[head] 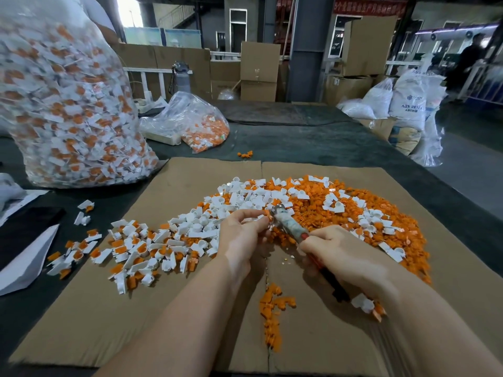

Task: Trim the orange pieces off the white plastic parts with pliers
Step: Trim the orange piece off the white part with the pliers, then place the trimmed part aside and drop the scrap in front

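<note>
Pinching a small part point(265, 219) at its fingertips, the left hand point(242, 235) feeds it to the pliers point(288, 223), which the right hand point(343, 257) grips tight round the handles. Whether the jaws have bitten yet, I cannot tell. Risk here: fingertips sit right beside the nose, so a slip could nip skin or cut into white. Trimmed white and orange scrap point(353, 213) crowd the cardboard point(190, 322); untrimmed parts point(130, 251) wait left, a full bag point(68, 104) beyond.
</note>
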The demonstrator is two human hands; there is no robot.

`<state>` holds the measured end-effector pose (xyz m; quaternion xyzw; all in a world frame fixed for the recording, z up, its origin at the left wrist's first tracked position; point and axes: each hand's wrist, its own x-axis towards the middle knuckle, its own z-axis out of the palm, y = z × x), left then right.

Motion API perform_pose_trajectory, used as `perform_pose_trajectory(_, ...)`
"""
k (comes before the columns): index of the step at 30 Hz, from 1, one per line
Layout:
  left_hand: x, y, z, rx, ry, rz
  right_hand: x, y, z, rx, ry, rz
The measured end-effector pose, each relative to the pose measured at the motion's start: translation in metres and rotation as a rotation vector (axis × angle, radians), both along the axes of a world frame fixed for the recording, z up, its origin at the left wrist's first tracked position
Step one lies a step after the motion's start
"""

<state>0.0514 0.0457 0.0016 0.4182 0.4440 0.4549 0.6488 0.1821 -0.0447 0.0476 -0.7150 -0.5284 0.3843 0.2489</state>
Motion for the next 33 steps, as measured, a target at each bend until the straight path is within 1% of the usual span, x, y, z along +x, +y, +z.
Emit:
perform_pose_trajectory(3,0.001,0.001,0.001,-0.01,-0.009,0.031,-0.001,0.001,-0.001,-0.038,0.044,0.004)
perform_pose_trajectory(7,0.002,0.002,-0.002,-0.029,-0.013,0.057,-0.003,0.0,-0.003,-0.038,0.029,0.022)
perform_pose_trajectory(11,0.004,0.001,-0.005,-0.046,-0.013,0.072,-0.006,-0.001,-0.007,0.054,-0.128,0.047)
perform_pose_trajectory(14,0.005,0.0,-0.006,-0.047,-0.009,0.091,-0.009,0.0,-0.01,0.115,-0.294,0.046)
perform_pose_trajectory(16,0.006,-0.001,-0.005,-0.045,-0.016,0.093,-0.011,-0.001,-0.011,0.132,-0.347,0.042)
perform_pose_trajectory(19,0.007,-0.003,-0.003,-0.029,-0.003,0.108,-0.013,0.0,-0.014,0.164,-0.331,0.023)
perform_pose_trajectory(22,0.007,-0.004,-0.003,-0.014,0.006,0.111,-0.012,0.001,-0.016,0.191,-0.372,0.013)
perform_pose_trajectory(26,0.003,-0.006,-0.004,-0.017,-0.035,0.079,-0.001,-0.001,-0.02,0.226,-0.318,-0.024)
perform_pose_trajectory(28,-0.001,-0.008,-0.007,0.037,-0.008,0.039,0.007,-0.001,-0.022,0.246,-0.403,-0.088)
perform_pose_trajectory(31,-0.007,-0.014,-0.013,0.166,0.125,-0.054,0.02,0.004,-0.029,0.303,-0.665,-0.214)
perform_pose_trajectory(33,-0.008,-0.018,-0.016,0.232,0.197,-0.1,0.029,0.008,-0.034,0.301,-0.817,-0.263)
